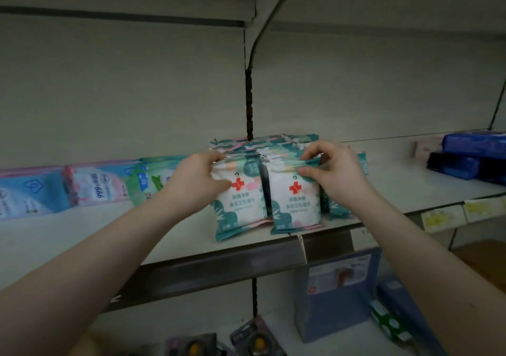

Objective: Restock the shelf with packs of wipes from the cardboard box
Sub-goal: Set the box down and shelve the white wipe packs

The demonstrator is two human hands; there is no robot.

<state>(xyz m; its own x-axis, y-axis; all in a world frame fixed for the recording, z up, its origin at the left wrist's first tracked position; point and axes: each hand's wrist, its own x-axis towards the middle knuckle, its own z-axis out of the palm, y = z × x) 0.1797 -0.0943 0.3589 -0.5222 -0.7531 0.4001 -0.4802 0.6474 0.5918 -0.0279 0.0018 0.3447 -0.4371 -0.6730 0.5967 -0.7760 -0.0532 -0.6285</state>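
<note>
Packs of wipes (267, 188) stand upright in rows at the shelf (191, 242) front edge. Left hand (195, 182) grips the front-left pack's top; right hand (332, 175) pinches the front-right pack's top. Hands apart.

Glossy plastic wipes packs (241, 197); matt painted shelf (82, 235); brushed-metal shelf edge (219, 265).

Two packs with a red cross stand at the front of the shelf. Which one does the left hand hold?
The left pack: the left hand grips its top left corner. The right hand pinches the top of the right pack instead.
</note>
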